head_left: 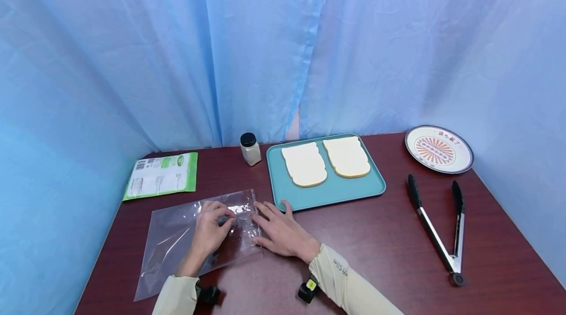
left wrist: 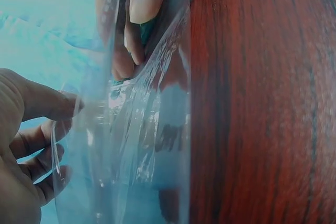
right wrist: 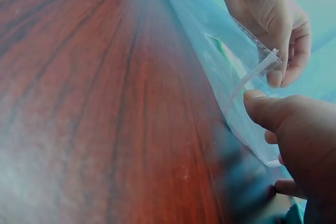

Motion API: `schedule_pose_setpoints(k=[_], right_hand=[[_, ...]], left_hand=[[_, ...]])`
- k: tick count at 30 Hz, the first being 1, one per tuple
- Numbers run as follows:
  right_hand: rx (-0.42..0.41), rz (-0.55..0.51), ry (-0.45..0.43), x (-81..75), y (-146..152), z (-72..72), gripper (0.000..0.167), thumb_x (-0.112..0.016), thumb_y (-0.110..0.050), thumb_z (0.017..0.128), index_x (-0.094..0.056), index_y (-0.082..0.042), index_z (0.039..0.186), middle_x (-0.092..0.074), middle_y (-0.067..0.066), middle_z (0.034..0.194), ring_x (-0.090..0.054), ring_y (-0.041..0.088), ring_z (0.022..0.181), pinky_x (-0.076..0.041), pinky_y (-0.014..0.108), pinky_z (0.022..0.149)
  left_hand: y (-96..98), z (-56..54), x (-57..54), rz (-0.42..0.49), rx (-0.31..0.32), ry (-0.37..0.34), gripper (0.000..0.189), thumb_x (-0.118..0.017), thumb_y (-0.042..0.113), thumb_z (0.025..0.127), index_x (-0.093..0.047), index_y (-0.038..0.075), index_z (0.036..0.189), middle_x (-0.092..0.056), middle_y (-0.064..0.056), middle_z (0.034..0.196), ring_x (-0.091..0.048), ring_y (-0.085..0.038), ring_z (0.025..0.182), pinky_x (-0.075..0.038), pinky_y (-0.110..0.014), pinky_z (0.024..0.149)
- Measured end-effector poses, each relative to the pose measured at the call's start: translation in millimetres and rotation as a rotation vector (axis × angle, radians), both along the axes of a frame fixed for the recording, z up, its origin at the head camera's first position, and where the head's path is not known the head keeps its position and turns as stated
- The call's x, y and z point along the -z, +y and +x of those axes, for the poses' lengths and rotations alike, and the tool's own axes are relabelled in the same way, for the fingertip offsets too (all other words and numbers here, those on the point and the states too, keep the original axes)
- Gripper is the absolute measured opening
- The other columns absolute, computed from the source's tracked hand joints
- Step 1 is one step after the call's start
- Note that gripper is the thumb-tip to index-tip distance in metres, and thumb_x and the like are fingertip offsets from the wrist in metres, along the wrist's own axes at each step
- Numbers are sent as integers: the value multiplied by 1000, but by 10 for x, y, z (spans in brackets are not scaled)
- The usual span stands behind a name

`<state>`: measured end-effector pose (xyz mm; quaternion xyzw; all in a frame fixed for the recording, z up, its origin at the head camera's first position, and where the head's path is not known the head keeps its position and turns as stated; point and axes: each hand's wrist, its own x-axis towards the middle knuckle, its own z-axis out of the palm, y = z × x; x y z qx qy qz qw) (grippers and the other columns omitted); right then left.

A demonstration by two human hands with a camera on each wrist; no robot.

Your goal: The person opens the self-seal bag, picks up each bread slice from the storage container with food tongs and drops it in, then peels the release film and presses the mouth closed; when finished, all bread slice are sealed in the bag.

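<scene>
A large clear plastic bag (head_left: pixel 161 251) lies on the table at the left front, its ribbed right edge raised in the right wrist view. My left hand (head_left: pixel 208 231) reaches over it and pinches the upper film near that edge between thumb and fingers. At the right end of the bag, my right hand (head_left: pixel 285 231) lies with its fingers spread, fingertips at the bag's edge. From the left wrist, the film (left wrist: pixel 142 166) rises in folds, and the right thumb (left wrist: pixel 147 3) shows beside the gap between its layers.
Behind the hands, a teal tray (head_left: pixel 349 194) carries two bread slices (head_left: pixel 305 163). A black-capped jar (head_left: pixel 250 149) stands left of it, near a green-and-white packet (head_left: pixel 161 176). Metal tongs (head_left: pixel 435 236) lie spread at the right, below a patterned plate (head_left: pixel 463 157). Blue curtains (head_left: pixel 265 49) surround the table.
</scene>
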<state>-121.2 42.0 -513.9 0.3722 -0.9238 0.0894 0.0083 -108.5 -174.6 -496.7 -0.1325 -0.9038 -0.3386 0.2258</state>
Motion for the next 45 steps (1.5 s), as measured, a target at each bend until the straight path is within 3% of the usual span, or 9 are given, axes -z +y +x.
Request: schedule_pose_setpoints(k=[9,17,30,45], right_hand=[[-3,15,5,-8,4,4,58,-49,-57,99,-50,-23,146,-40,2,161,-40,24,146,-28,64,114],[-6,26,12,4,-2,0,58,-49,-56,100,-49,-23,147,-41,2,160,-40,24,147,-28,64,114],[-2,66,65,34,10,13,58,-50,-58,98,-52,-24,144,-44,1,157,-40,24,147,-32,64,111],[-8,52,52,33,11,12,57,-50,-58,98,-53,-23,143,-44,2,157,-41,25,146,-32,64,111]], left_hand=[[-4,-4,-20,-34,7,3,21,-83,-6,66,-72,11,71,-69,-1,74,-56,-19,79,-46,-35,72],[7,-1,-38,-57,6,32,19,-84,-8,65,-77,5,77,-68,-3,74,-56,-20,80,-45,-36,72],[9,8,-83,-53,3,-61,9,-78,-2,72,-78,1,80,-67,-4,75,-58,-22,82,-45,-41,77],[17,-2,-107,-65,-4,-78,10,-82,-3,71,-78,4,78,-67,-4,77,-58,-23,87,-46,-42,77]])
